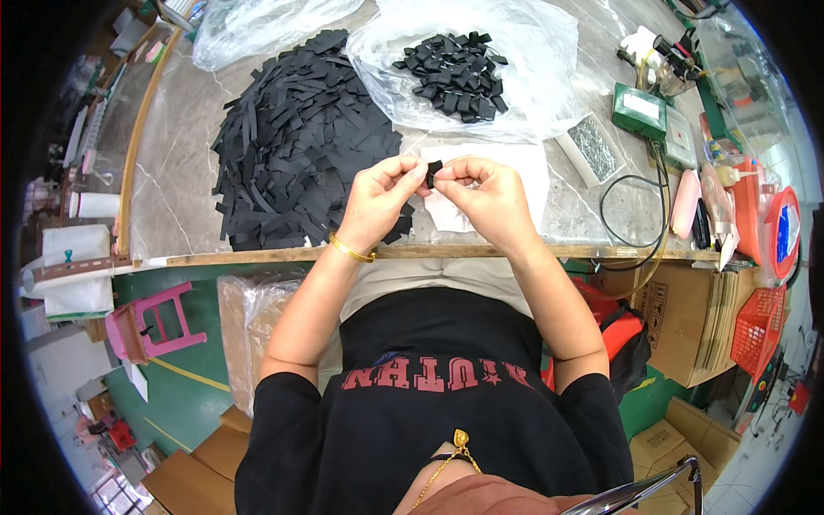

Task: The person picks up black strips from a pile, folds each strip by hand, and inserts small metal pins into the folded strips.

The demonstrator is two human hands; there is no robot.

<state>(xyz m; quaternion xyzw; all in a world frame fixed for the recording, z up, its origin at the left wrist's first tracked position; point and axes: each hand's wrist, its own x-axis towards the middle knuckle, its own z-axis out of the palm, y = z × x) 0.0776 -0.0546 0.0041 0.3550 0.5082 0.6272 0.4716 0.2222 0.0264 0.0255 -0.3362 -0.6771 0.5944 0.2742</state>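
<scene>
Over the near edge of the table, I hold a small folded piece of black strip [434,172] between the fingertips of both hands. My left hand [378,199] pinches it from the left, thumb and forefinger together. From the right, my right hand [491,199] grips its other side with curled fingers. A white sheet [530,176] lies beneath the hands. Left of them spreads a large heap of flat black strips [296,142]. Beyond the hands, a clear plastic bag [542,64] lies open with many small folded black pieces [459,77] on it.
To the right is a white tray [573,161] of thin metal bits. Behind it stand a green box [639,112] and a looping dark cable [605,210]. A pink stool [176,322] stands on the floor at left, cardboard boxes [678,322] at right.
</scene>
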